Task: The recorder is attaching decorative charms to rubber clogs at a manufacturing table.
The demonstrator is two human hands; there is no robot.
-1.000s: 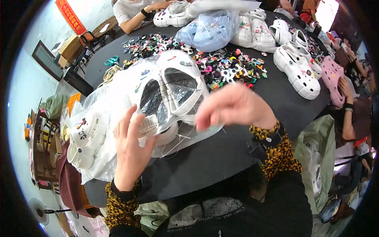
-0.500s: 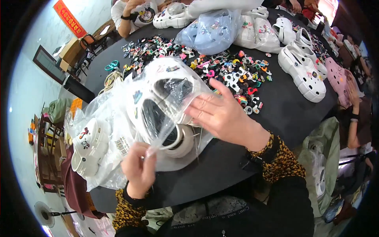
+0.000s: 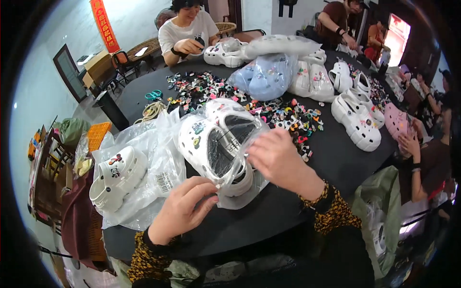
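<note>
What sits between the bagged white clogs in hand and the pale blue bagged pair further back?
Head view: a spread of small colourful shoe charms covers the dark table between the white clogs and blue pair.

A round black table [image 3: 336, 158] is carrying everything. Bagged white clogs [image 3: 216, 149] are lying near its front edge, with another bagged pair [image 3: 115, 175] sitting at the left. Small colourful charms [image 3: 283, 115] are spreading across the middle. More white clogs [image 3: 357, 122] are resting on the right, and a bagged blue pair [image 3: 264, 77] is lying at the far side.
</note>
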